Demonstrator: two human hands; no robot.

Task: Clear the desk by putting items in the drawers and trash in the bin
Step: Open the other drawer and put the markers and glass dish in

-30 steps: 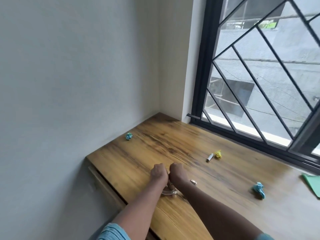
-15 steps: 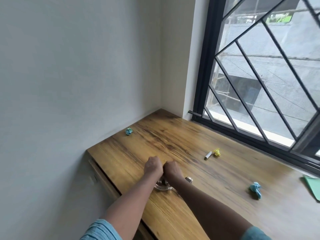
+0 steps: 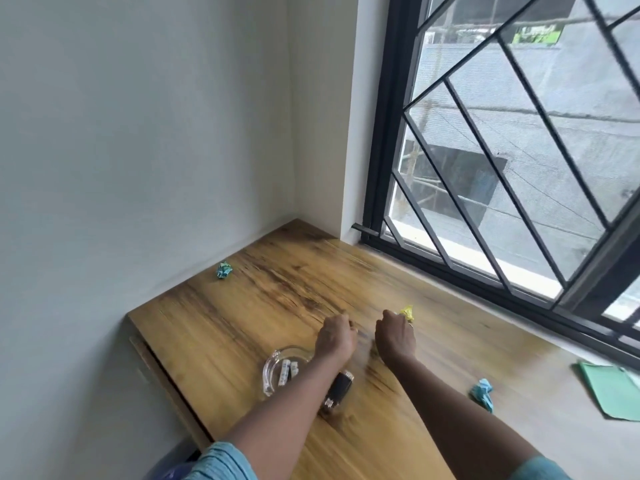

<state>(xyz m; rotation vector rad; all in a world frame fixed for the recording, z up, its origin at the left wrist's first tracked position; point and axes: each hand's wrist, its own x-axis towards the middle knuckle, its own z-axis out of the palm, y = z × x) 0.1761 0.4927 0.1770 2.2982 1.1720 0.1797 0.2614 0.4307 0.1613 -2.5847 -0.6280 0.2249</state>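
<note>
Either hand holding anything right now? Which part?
Cannot tell: left hand and right hand are curled, palms hidden; right hand sits by the yellow paper wad.

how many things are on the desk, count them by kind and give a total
crumpled paper balls: 3 (teal ball, yellow ball, blue ball)
glass dish: 1 (small white bits inside not counted)
black cylinder: 1
green sheet: 1
total: 6

Light-blue ribbed short sleeves [image 3: 221,460] end above bare forearms [image 3: 277,420].
</note>
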